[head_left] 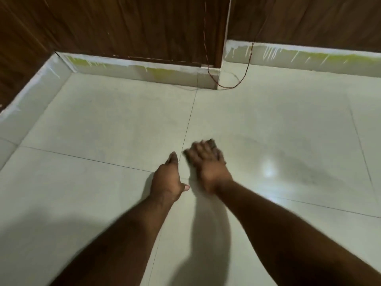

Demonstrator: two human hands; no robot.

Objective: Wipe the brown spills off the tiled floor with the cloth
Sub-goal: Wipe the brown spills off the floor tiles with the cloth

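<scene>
The right hand (208,162) presses flat on the tiled floor (103,124), fingers spread over a dark cloth (212,143) that shows only as a sliver past the fingertips; motion blur hides the grip. The left hand (168,178) rests beside it, fingers straight, holding nothing. No distinct brown spills show; faint grey smears (305,168) lie right of the fingers, so the wiping seems mostly done, with that film left.

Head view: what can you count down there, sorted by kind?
Hands: 2, the left hand resting on the tiled floor, the right hand pressing a dark cloth that is mostly hidden.
Cloths: 1.
Thin wires: 1, the wire by the skirting.
Faint smears: 1, the smear.
Total: 5.
</scene>
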